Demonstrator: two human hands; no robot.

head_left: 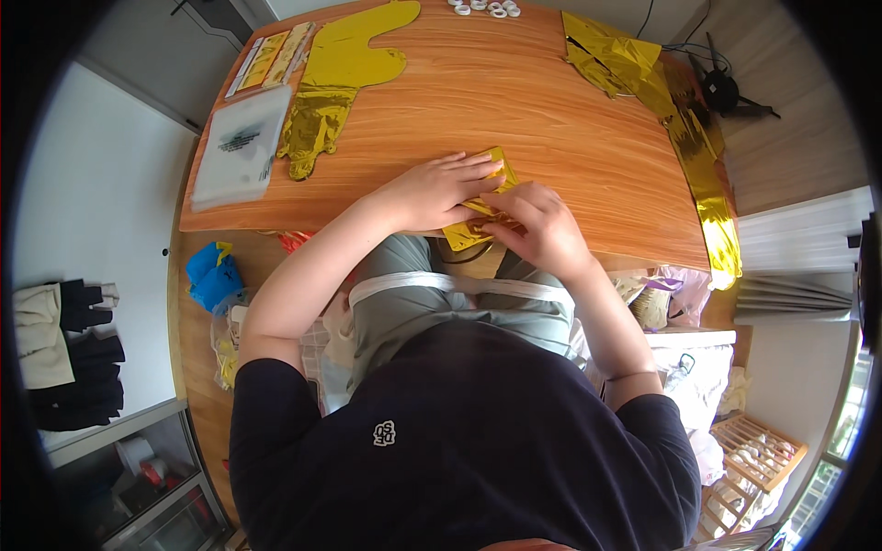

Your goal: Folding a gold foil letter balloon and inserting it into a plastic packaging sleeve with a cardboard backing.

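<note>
A folded piece of shiny gold foil (470, 234) lies at the near edge of the wooden table, and part of it hangs over that edge. My left hand (446, 191) rests flat across it with the fingers stretched out. At its right side, my right hand (537, 228) is closed, thumb and fingers pinching the foil. The fingertips of the two hands are close together and hide the foil's middle. Flat gold foil balloons (354, 60) are spread at the table's far left.
A stack of clear plastic bags (241, 147) lies at the table's left edge, with gold packets (269, 60) beyond it. Small white rings (484, 8) sit at the far edge. More gold foil (694, 151) drapes along the right edge, near a black device (719, 90).
</note>
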